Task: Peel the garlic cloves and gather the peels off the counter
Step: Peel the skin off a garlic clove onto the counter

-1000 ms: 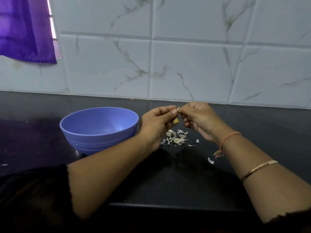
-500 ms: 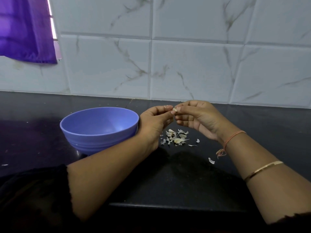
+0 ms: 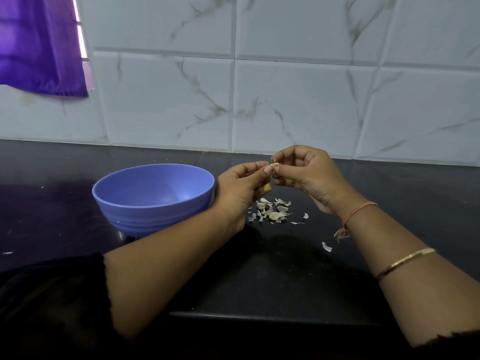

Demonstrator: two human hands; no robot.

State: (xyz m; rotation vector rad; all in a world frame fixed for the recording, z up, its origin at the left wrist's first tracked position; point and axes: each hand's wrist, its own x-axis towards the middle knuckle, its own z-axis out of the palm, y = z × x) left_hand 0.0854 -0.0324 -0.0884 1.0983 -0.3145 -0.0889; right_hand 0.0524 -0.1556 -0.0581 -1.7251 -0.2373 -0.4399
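Note:
My left hand point(image 3: 241, 185) and my right hand point(image 3: 309, 175) meet above the black counter point(image 3: 259, 276), fingertips pinched together on a small pale garlic clove point(image 3: 274, 165). A yellowish bit point(image 3: 267, 187) shows under my left fingers; whether it belongs to that clove I cannot tell. Below the hands lies a small heap of white garlic peels point(image 3: 271, 210), with a clove-like piece point(image 3: 275, 216) among them. Stray peels lie to the right point(image 3: 305, 216) and nearer me point(image 3: 326, 247).
A blue plastic bowl point(image 3: 122, 214) stands on the counter just left of my left hand; nothing shows in the part of its inside I can see. A marble-tiled wall point(image 3: 285, 100) backs the counter. A purple curtain point(image 3: 39, 48) hangs at the upper left. The counter's front edge point(image 3: 259, 315) runs below my forearms.
Both hands stay joined at the same spot. My right hand has lifted slightly and its fingers have curled in tighter at the pinch. The peel heap and bowl have not moved.

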